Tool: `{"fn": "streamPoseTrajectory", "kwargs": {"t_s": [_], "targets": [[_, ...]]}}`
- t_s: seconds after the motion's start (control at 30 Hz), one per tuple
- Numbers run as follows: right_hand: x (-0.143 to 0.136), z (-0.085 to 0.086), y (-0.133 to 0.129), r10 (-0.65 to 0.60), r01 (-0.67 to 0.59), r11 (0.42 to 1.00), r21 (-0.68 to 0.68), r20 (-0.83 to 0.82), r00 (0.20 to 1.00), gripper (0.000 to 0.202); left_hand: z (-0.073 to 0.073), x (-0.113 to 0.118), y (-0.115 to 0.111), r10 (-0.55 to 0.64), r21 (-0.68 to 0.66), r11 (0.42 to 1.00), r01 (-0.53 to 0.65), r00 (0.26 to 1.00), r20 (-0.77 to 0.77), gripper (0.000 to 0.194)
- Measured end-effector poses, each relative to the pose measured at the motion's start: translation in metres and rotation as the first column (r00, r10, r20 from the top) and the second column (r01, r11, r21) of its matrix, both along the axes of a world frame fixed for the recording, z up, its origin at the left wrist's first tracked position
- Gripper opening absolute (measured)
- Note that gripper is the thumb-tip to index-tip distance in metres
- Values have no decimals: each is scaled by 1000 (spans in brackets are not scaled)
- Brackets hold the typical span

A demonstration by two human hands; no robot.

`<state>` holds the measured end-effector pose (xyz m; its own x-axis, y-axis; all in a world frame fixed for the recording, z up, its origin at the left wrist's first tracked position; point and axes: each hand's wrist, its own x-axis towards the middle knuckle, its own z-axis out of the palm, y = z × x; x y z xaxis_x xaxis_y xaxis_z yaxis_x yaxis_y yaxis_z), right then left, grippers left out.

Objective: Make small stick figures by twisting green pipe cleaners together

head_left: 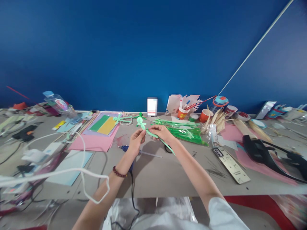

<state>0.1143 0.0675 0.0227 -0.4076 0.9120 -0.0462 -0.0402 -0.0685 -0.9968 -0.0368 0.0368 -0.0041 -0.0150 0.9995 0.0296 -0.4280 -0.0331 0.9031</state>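
Observation:
My left hand [137,139] pinches the lower end of a light green twisted pipe cleaner figure [141,122], which stands up above the fingertips. A long light green pipe cleaner [153,134] runs from there to my right hand [160,132], whose fingers are closed on it. Its loose tail hangs below the right wrist. Under my left hand lies a blue glue gun [124,148], partly hidden by the forearm, with a clear glue stick [151,154] beside it. Just right of my right hand are bundles of green pipe cleaners [184,134].
A lit phone [151,107] leans on the blue wall. Coloured sheets [103,142] and a plastic bottle [57,102] are at left. Paper cups [183,113], another phone [231,164] and a black strap [261,156] lie at right. A white cable [82,169] loops over my left forearm.

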Motion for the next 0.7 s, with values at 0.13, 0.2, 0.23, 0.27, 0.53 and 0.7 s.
{"fn": "streamPoseTrajectory", "kwargs": {"t_s": [0.13,0.2,0.23,0.27,0.53,0.7], "targets": [[-1,-3,1,19,-17,998,58,-18,1000,26,3,-1,-2,-10,-65,998,15,997,78,22],[-4,-8,2,-57,56,982,182,-3,998,24,3,-1,-2,-30,-92,995,44,988,149,22],[-6,-10,3,-98,94,964,249,5,995,23,2,-2,-2,-41,-97,993,60,982,185,22],[-8,-13,3,-138,127,943,309,12,990,22,1,-2,-2,-50,-100,992,73,974,220,21],[-21,-25,-11,-339,233,783,577,81,937,18,-3,-5,-1,-70,-156,978,139,920,385,17],[-28,-20,-22,-376,261,730,631,53,925,17,0,-3,-2,-28,-172,979,108,910,414,19]]}}
